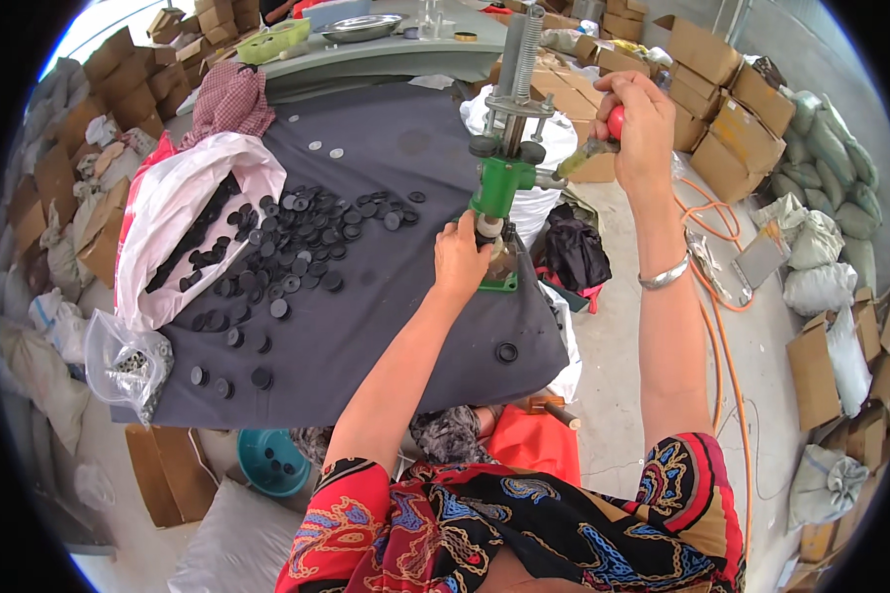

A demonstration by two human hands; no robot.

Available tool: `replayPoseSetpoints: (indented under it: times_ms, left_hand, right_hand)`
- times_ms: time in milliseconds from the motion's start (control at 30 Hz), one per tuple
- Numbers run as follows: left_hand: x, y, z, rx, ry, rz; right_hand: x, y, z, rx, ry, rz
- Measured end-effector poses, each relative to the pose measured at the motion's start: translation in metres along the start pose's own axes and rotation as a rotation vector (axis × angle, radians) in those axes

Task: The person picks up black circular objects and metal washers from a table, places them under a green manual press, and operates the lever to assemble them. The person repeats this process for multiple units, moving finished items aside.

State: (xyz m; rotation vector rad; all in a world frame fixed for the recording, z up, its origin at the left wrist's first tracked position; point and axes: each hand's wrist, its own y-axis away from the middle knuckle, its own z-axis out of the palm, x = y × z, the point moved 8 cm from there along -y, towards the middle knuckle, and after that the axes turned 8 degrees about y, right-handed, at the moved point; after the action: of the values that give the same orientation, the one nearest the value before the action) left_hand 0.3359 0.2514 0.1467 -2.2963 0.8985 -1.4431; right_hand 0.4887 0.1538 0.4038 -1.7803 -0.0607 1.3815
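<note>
A green hand press [499, 186] with a tall spring and metal rods stands at the right part of the dark cloth-covered table [396, 341]. My right hand [645, 124] is raised beside it, closed around the red ball knob [616, 121] of its lever. My left hand [462, 259] is at the foot of the press, fingers closed just under its ram; whatever they pinch there is hidden. Many round black caps [302, 232] lie heaped to the left of my left hand. One black ring [506, 353] lies alone near the table's front edge.
A white sack [190, 237] spills black pieces at the left. Beside it sits a clear plastic bag [129, 356] of small parts. A teal bucket [272, 460] stands below the table. An orange hose [719, 326] runs along the floor at right, near stacked cartons [742, 119].
</note>
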Motion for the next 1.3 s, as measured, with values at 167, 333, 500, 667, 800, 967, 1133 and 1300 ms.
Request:
replayPoseSetpoints:
  times_ms: [167,333,500,667,800,967,1133,1300]
  left_hand:
    - [-0.003,-0.003,0.003,0.031,0.009,0.031]
    - [-0.007,0.001,0.001,0.017,0.05,-0.086]
    - [0.004,0.02,-0.025,0.03,0.059,-0.008]
    - [0.008,0.066,-0.087,0.074,-0.018,-0.027]
    - [0.016,0.116,-0.176,0.273,-0.119,0.114]
    - [-0.03,0.188,-0.287,0.434,-0.463,-0.085]
    - [-0.053,0.228,-0.323,0.429,-0.609,-0.219]
    - [-0.069,0.237,-0.314,0.322,-0.652,-0.264]
  right_hand:
    - [-0.002,0.023,-0.002,0.022,0.005,-0.01]
    - [-0.001,0.081,-0.006,0.049,0.049,-0.087]
    - [0.04,0.193,-0.003,-0.037,0.253,-0.547]
    - [0.052,0.195,0.0,-0.011,0.214,-0.452]
    - [0.052,0.181,-0.013,-0.036,0.257,-0.268]
    - [0.017,0.102,-0.015,-0.024,0.071,-0.111]
    - [0.006,0.043,-0.006,-0.013,0.022,-0.047]
    - [0.008,0.024,-0.007,-0.02,-0.009,-0.04]
